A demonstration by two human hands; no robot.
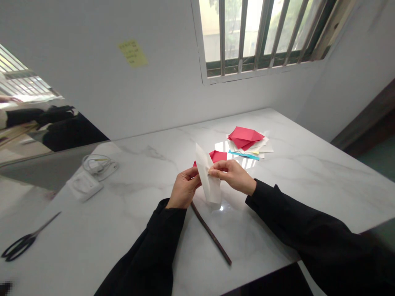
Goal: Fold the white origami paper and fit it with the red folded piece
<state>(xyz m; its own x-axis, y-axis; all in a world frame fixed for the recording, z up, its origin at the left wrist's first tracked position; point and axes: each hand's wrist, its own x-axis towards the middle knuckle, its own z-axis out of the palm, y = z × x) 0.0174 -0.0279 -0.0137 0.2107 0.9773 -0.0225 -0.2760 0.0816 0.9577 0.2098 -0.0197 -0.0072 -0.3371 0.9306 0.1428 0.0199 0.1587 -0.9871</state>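
A creased sheet of white paper (202, 162) stands on edge between my two hands above the table. My left hand (182, 190) is closed on the paper's left side, its fingertips partly behind it. From the right, my right hand (234, 174) pinches the paper near its middle, thumb against finger, by a small dark spot. A thin brown stick (212, 236) slants from under my left hand towards the table's front edge; whether that hand also grips it, I cannot tell. Just behind the paper shows some folded red paper (219, 156).
A stack of red, white and blue papers (245, 137) lies at the back right. Black-handled scissors (26, 242) lie at the left, below a white charger (84, 185) with a coiled cable (100, 164). A yellow note (133, 53) sticks to the wall beside a barred window (243, 37).
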